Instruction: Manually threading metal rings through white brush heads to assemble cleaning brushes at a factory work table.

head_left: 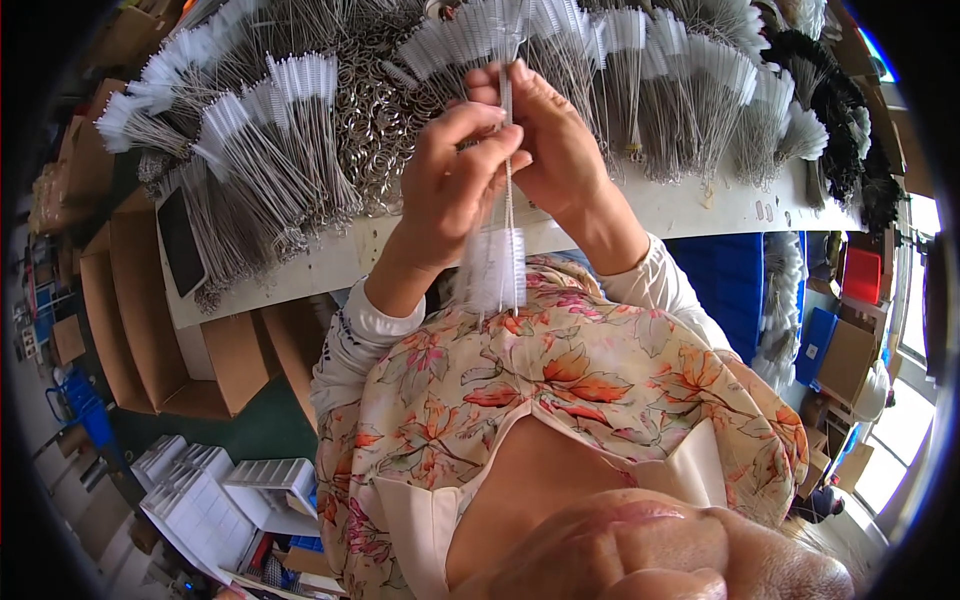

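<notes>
In front of my chest both hands hold twisted-wire bottle brushes with white bristles. The bristle ends hang below my hands, by my floral garment, and the wire stems run up between my fingers. My left hand pinches the stems about midway, its fingers curled. Slightly higher, my right hand closes round the upper part of the stems, thumb pointing up. How many brushes I hold cannot be made out. Just beyond my hands lies a heap of metal split rings, beside bundles of white-bristled brushes.
The white table carries more brush bundles at left, a dark flat phone-like slab, and black-bristled brushes at far right. Open cardboard boxes stand below left. A blue bin is under the table at right.
</notes>
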### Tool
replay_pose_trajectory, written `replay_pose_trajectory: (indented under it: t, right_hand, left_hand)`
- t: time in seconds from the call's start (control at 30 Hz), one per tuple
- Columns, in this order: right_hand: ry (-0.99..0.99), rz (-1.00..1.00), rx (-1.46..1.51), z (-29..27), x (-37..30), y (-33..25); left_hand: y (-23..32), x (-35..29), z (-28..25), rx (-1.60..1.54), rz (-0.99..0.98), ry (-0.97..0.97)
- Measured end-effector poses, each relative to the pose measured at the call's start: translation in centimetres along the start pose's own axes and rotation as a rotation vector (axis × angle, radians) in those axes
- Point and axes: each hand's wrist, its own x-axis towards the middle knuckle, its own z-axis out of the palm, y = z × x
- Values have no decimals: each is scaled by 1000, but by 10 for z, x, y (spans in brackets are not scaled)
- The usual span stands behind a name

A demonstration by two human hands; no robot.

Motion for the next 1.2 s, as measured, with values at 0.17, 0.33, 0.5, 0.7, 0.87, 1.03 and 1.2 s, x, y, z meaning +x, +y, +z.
replay_pose_trajectory:
  t: [0.17, 0.33, 0.5, 0.7, 0.87, 1.03, 1.2]
  right_hand:
    - [-179, 93, -144, -1, -1, -33]
    - [-368, 40, -1177, 25, -20, -25]
    - [-435, 76, -1179, 27, -23, -35]
    - [-419, 398, -914, 17, -34, -43]
    - [-365, 115, -1623, -52, -76, -76]
    - [130, 135, -2389, -116, -130, -93]
    - [-146, -108, -1513, -62, -96, -22]
  left_hand:
    - [-8, 4, -35, 125, 77, -156]
    - [-7, 30, -67, -95, -122, -108]
    - [5, 23, -59, -616, -449, -314]
    - [10, 15, -50, -303, -206, -262]
    - [14, -27, -52, -76, -408, -268]
    - [6, -96, -67, 314, -716, -541]
    - [7, -104, -64, 130, -779, -424]
